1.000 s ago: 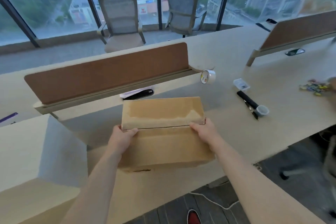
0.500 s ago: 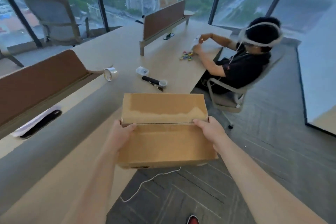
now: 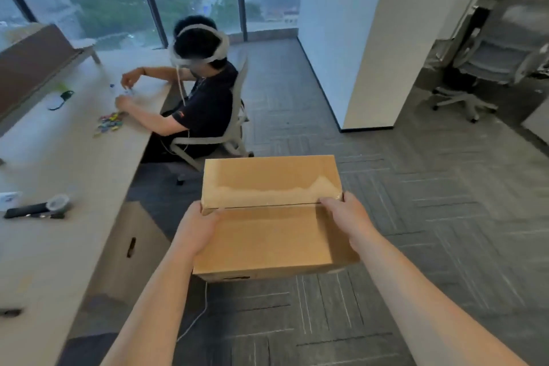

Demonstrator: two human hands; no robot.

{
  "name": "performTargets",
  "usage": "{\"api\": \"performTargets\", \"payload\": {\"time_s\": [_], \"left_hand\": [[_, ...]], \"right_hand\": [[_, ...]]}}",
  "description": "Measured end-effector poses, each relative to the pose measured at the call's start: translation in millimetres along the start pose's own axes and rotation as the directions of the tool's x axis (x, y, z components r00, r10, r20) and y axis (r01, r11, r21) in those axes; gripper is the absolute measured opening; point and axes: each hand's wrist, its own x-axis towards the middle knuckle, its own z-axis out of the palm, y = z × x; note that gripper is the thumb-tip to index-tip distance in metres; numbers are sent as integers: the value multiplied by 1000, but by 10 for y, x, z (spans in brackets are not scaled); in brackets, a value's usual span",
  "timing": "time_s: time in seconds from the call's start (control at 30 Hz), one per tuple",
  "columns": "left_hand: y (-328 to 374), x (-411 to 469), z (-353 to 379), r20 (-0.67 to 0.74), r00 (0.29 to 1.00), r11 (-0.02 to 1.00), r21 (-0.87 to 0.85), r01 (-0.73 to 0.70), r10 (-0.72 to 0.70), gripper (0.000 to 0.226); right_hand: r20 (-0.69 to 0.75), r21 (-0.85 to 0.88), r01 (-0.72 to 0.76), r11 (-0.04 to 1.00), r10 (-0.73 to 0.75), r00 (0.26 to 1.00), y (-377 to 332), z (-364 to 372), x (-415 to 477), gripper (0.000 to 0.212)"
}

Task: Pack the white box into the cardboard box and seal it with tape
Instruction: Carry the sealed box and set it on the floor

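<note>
Carrying stage, as judged: brown rectangular cardboard box (image 3: 267, 235) held in the air over the grey patterned carpet floor (image 3: 430, 217), near the edge of the long pale surface (image 3: 74, 163), touching neither. Left grip (image 3: 197, 224) closed on the box's left end at the flap seam (image 3: 267, 205), thumb on top. Right grip (image 3: 344, 214) closed likewise on the right end, fingers curled over the corner. Top flaps down, meeting along that single seam across the lid. Pale torn-looking band (image 3: 267, 193) along the far flap, apparently old tape residue. No fresh strip discernible over the seam, though cannot say for certain; sealing therefore judged outstanding. White box not in view; presumed inside, unconfirmed. No tape roll identifiable; only a black marker-like stick (image 3: 26, 211) beside a clear round cap (image 3: 58, 202) on the surface at left, both blurred. Next move, as judged: calls for a firm place to set the box down, flaps pressed flat, then one grip freed to fetch tape. Risk: flaps springing up on release. Writing: none legible on the box. Dark smudge (image 3: 236, 278) on the lower front edge unreadable. Small orange mark (image 3: 181, 114) on the dark sleeve of the seated person (image 3: 208, 98) too small to read.
</note>
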Motion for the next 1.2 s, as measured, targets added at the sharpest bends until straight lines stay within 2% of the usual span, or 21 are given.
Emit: {"api": "performTargets", "payload": {"time_s": [0.2,0.4,0.7,1.0,1.2], "left_hand": [[988,257,1543,163,984,997,19,-74,70,36],[1738,655,2669,282,955,995,13,-98,90,36],[2745,1955,4078,452,882,991,-31,-132,132,26],[4007,3081,5188,580,803,984,22,-178,133,36],[4727,3496,6066,640,759,982,37,-185,119,39]], "right_hand": [[-178,37,-53,998,59,982,181,-1542,686,32],[-305,88,-87,992,110,946,238,-2543,1285,29],[-441,152,-135,979,189,877,26,-3338,2691,31],[-543,255,-174,951,290,788,-395,-4054,3966,24],[-588,307,-197,931,348,730,-430,-4681,4718,30]]}}
